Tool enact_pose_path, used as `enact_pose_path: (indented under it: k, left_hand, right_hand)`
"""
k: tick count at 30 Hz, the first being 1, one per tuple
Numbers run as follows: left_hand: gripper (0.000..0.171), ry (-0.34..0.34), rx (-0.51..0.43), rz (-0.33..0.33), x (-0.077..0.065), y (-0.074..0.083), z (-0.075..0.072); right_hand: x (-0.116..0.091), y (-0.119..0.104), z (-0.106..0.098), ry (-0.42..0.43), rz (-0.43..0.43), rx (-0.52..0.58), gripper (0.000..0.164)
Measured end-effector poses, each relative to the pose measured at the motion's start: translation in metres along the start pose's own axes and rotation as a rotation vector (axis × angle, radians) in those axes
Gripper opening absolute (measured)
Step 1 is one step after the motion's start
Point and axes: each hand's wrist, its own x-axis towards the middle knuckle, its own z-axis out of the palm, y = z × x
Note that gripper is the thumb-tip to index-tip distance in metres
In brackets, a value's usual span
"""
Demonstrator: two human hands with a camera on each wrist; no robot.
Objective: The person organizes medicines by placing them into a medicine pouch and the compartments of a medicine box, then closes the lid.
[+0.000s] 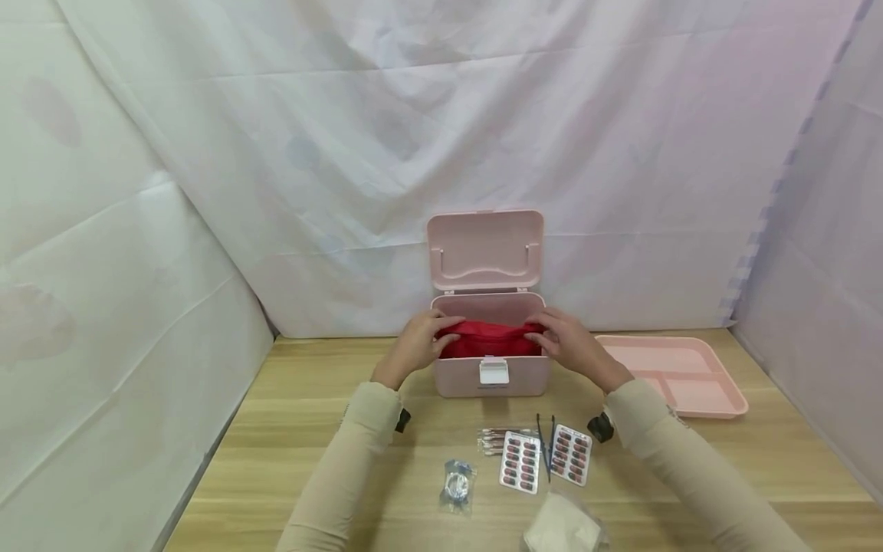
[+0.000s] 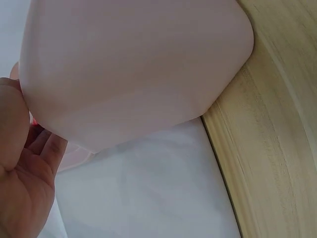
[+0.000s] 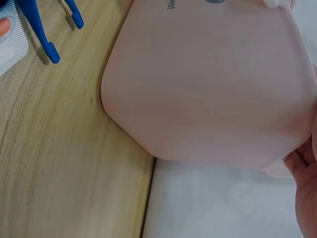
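Note:
A pink plastic medicine box [image 1: 455, 377] stands near the back of the table, its lid [image 1: 485, 245] raised against the white cloth and its white latch facing me. Inside the box opening lies a red fabric pouch [image 1: 490, 343]. At the pouch's left end, my left hand [image 1: 415, 343] pinches the fabric between thumb and fingers. My right hand [image 1: 571, 345] does the same at the right end. Both wrist views look mostly at the box's outer walls. There, the left hand [image 2: 29, 183] and right hand [image 3: 308, 183] reach over the rim, fingertips largely hidden.
A pink divided tray [image 1: 655, 354] lies to the right. In front of the box are packed cotton swabs [image 1: 493, 441], two capsule blister packs [image 1: 520, 462], blue tweezers [image 3: 37, 29], a bagged tape roll [image 1: 457, 486] and a white packet [image 1: 562, 527]. White cloth encloses the back and sides.

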Motion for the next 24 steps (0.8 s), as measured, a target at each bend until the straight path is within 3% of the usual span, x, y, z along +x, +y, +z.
enact_pose_path:
  k: [13, 24]
  left_hand:
    - [0.032, -0.044, 0.132, 0.05, 0.001, 0.006, 0.002]
    - [0.031, -0.204, 0.197, 0.012, 0.008, 0.013, -0.003]
  right_hand:
    - [0.002, 0.0, -0.004, -0.062, -0.038, -0.042, 0.023]
    - [0.008, 0.001, -0.007, -0.163, -0.061, -0.093, 0.018]
